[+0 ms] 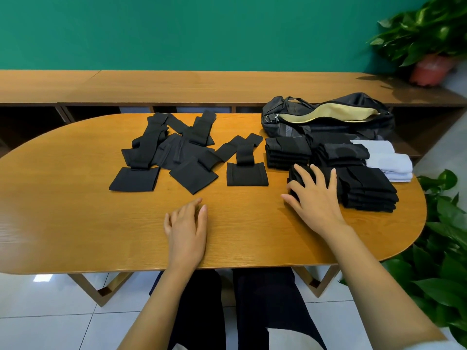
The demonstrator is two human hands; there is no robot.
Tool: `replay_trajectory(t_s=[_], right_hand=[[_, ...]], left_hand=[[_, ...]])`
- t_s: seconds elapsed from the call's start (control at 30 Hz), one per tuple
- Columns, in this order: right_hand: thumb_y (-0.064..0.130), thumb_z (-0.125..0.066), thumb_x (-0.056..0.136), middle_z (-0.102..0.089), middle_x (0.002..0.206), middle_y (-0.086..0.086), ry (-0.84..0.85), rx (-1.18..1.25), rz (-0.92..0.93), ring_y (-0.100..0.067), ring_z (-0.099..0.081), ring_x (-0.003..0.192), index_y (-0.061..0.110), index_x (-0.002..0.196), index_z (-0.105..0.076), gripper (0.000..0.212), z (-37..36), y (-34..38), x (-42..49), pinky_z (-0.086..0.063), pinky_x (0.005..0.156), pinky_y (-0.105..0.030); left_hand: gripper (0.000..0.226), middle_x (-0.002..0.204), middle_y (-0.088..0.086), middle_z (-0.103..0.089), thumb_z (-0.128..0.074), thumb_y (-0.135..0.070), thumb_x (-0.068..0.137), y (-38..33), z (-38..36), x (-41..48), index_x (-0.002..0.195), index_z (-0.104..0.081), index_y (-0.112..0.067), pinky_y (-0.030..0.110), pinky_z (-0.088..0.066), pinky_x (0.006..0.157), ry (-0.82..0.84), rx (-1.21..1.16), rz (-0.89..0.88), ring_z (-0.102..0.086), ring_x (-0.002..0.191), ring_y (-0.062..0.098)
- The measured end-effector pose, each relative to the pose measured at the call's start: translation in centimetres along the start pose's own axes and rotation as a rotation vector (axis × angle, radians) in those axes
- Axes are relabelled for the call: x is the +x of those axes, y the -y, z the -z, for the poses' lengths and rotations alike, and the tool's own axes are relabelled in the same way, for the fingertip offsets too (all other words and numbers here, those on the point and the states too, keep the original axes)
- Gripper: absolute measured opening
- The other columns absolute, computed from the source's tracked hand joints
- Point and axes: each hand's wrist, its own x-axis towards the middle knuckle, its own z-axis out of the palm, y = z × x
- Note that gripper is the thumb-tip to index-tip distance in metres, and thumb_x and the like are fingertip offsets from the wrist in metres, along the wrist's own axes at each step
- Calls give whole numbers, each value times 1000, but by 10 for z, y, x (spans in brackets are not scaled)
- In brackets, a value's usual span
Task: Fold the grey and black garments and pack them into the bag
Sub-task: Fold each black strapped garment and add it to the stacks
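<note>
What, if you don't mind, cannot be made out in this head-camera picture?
Head view, bag: only a strip of beige lining shows through the opening; its walls hide any contents.
Head view, near black stack: the right hand covers its left end.
Head view, loose black pile: the overlapping dark pieces cannot be counted.
Head view, plant pot: blurred near the corner.

Unfolded garments [177, 152] lie left of folded stacks [364, 188]; bag [328, 114] behind.
</note>
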Motion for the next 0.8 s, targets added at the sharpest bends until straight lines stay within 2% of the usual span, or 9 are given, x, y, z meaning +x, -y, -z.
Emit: replay_trajectory(t_s=[0.17,0.27,0.33,0.47,0.6,0.7,0.8], right_hand=[[57,-37,94,-33,156,-3,-9,49,-14,-35,-20,145,31,112,-66,42,-3,3,-8,-2,115,-65],[54,-42,95,-34,155,-5,-97,85,91,-30,-18,147,28,118,-66,42,4,11,-5,1,119,-56],[54,-39,97,-36,154,-2,-95,83,178,-23,-17,148,26,126,-62,47,9,24,2,3,121,-48],[57,-30,99,-28,158,0,46,122,249,-18,-11,149,22,145,-44,60,7,57,20,6,120,-39],[60,-26,99,-10,163,-4,222,130,196,-20,0,150,17,154,-19,71,-8,76,35,4,121,-38],[63,-20,97,-17,162,-4,267,130,155,-20,-4,150,15,155,-17,75,-14,80,32,6,121,-40],[63,-22,97,-32,156,0,183,199,161,-16,-16,148,17,152,-30,71,-14,80,14,8,120,-41]], left_hand=[[60,126,-7,-58,-21,-56,93,0,1,0,131,-54,-23,45,-11,119,-3,-8,-1,-45,125,13],[55,126,-7,-59,-25,-53,95,0,1,0,130,-55,-23,47,-12,119,-2,0,-1,-46,124,14],[46,125,-7,-59,-31,-46,98,-1,1,0,131,-55,-23,48,-13,118,-4,3,6,-45,123,14],[38,124,-7,-60,-37,-39,101,-1,2,0,130,-56,-23,47,-14,118,-10,0,6,-45,122,13],[37,124,-8,-60,-38,-38,101,-1,3,0,129,-57,-23,46,-14,118,-17,-10,8,-46,122,12],[36,124,-9,-60,-38,-38,101,0,3,0,128,-57,-24,45,-13,119,-20,-24,10,-46,122,11],[34,123,-9,-60,-41,-37,100,0,2,0,127,-58,-24,47,-14,118,-27,-22,12,-46,123,12]])
